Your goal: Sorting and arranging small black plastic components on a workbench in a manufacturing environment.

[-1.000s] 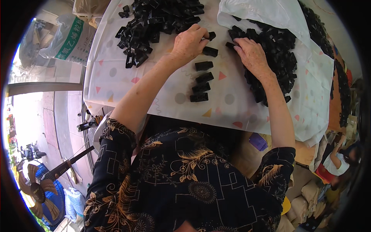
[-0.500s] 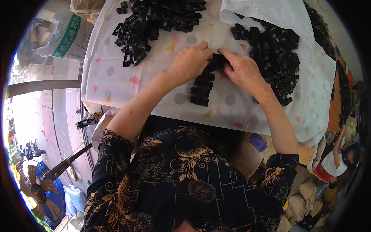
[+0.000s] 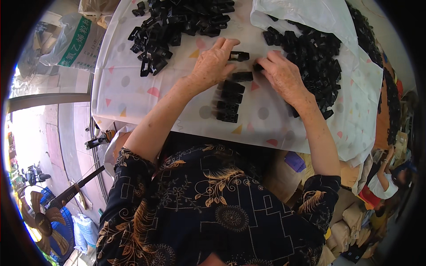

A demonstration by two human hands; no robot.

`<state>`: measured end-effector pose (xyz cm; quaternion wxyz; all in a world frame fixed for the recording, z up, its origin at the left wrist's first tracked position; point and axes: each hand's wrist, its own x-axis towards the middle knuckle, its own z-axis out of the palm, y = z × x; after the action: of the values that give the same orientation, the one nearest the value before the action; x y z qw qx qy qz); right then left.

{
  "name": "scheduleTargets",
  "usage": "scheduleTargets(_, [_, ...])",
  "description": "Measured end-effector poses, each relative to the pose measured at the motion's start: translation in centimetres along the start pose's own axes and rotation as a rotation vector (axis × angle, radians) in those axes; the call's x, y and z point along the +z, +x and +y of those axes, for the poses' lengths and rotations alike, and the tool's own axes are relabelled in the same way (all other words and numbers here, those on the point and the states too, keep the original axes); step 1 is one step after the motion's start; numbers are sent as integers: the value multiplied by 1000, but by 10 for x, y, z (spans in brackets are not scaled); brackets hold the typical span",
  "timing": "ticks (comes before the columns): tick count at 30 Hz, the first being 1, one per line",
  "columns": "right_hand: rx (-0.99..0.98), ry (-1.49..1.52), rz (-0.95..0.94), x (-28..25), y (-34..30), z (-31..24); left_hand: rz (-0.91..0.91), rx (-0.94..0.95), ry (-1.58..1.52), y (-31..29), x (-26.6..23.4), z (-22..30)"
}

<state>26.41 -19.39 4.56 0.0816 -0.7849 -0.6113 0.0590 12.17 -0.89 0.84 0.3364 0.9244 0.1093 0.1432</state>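
Small black plastic pieces form a rough column (image 3: pixel 231 96) on the patterned tablecloth in front of me. My left hand (image 3: pixel 213 63) is open beside its far end, thumb and fingers spread around a loose black clip-like piece (image 3: pixel 240 56) without closing on it. To the right of the column, my right hand (image 3: pixel 283 76) pinches a small black plastic piece (image 3: pixel 258 67) between thumb and fingers; most of that piece is hidden. Just nearer than the loose clip-like piece lies another black piece (image 3: pixel 242 76), slightly apart from the ones below it.
A heap of black pieces (image 3: pixel 177 22) lies at the far left, another (image 3: pixel 313 66) at the right, partly under a white plastic sheet (image 3: pixel 306 17). The tablecloth (image 3: pixel 177 113) hangs over the near edge. A fan (image 3: pixel 46 221) stands lower left; another person (image 3: pixel 384 184) is at far right.
My hands have moved apart from where they met over the column's far end. The left fingers have opened, leaving a black piece on the cloth; the right hand has shifted slightly right.
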Motion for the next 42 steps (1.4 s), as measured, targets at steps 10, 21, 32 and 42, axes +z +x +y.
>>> scheduleTargets(10, [-145, 169, 422, 17, 29, -14, -23, -23, 58, -1, 2, -12])
scheduleTargets(21, [-368, 16, 386, 19, 42, -5, -3, -1, 57, 0, 4, -19])
scheduleTargets(32, [-323, -197, 261, 27, 28, -5, 15, 4, 51, -2, 4, -23])
scheduleTargets(42, [113, 14, 670, 15, 34, 41, 354, -25, 442, 41, -56, -45])
